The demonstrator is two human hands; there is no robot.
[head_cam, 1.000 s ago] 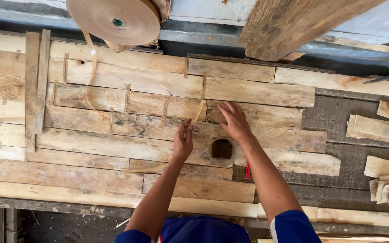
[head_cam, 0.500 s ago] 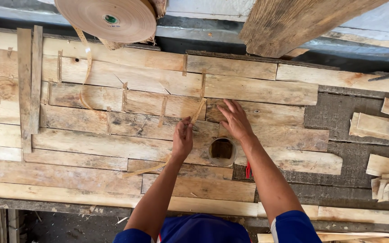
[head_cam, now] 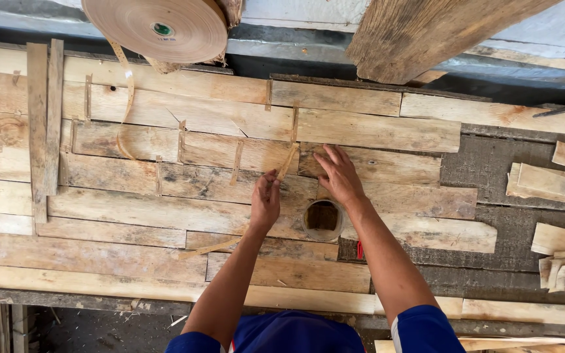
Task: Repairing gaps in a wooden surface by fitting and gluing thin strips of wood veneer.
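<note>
Left hand (head_cam: 265,204) is pinching a thin tape strip (head_cam: 287,163) that runs up and to the right, its top end just beside the right hand (head_cam: 340,175). The right hand lies flat, fingers spread, on the veneer sheets (head_cam: 374,131) covering the counter (head_cam: 485,167). Tape roll (head_cam: 158,27) sits up top left; small ring (head_cam: 322,219) is right below the right wrist.

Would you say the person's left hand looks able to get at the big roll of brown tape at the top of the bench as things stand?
Probably yes, with a stretch. The left hand pinches a tape strip mid-bench; only flat veneer pieces lie between it and the roll, which sits well beyond at the far edge.
</note>
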